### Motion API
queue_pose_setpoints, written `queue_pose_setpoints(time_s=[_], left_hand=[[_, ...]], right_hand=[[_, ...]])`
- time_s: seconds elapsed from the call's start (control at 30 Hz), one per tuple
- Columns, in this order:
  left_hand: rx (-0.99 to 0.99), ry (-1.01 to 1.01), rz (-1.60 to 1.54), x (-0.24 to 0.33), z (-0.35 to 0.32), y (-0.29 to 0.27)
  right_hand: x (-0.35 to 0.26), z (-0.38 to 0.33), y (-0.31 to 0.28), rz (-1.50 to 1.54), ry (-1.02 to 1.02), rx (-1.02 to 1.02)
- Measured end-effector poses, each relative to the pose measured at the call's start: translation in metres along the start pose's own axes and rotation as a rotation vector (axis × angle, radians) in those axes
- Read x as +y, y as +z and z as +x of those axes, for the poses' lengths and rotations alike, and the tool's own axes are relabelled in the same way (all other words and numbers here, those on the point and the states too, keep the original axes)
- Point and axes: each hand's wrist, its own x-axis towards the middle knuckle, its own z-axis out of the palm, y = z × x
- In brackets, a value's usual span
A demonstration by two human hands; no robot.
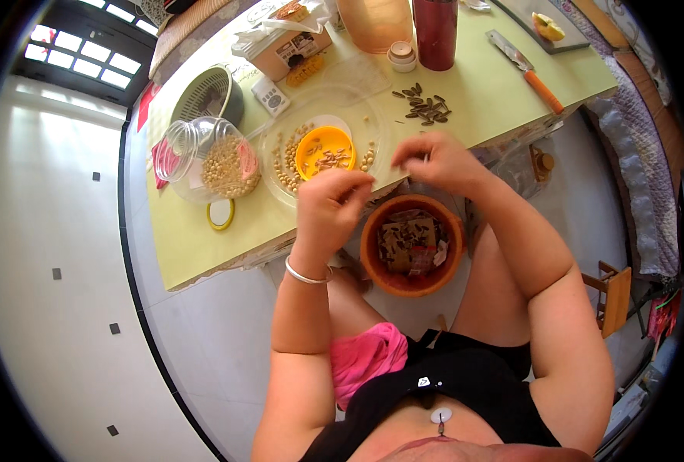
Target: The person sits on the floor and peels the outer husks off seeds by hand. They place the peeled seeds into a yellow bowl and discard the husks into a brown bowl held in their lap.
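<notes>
My left hand (331,202), a bangle at its wrist, is closed with fingertips pinched just below a small yellow dish (303,154) of shelled kernels. Whatever it pinches is too small to make out. To its right, my right hand (439,163) is closed too, fingers curled at the table edge, their contents hidden. Beyond that hand lies a loose pile of dark striped sunflower seeds (427,112). The yellow dish rests in a wide clear plastic tray (276,189) with pale round beans scattered around it. Under both hands stands an orange-brown bin (371,266) holding husks and scraps.
A tipped clear jar of beans (230,165), a yellow-rimmed lid (220,214) and a colander (230,96) are at left. Behind stand a tissue box (284,54), a dark red flask (436,35) and a small capped container (401,58). An orange-handled knife (541,88) lies at right.
</notes>
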Motion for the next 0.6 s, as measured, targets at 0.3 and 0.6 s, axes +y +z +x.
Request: queue_pose_setpoints(time_s=[0.3,0.6], left_hand=[[-0.086,0.138,0.132,-0.002,0.000,0.033],[-0.029,0.202,0.182,-0.009,0.002,0.041]], right_hand=[[0.042,0.031,-0.021,-0.555,0.000,0.520],[0.049,0.044,-0.014,-0.813,0.035,0.547]])
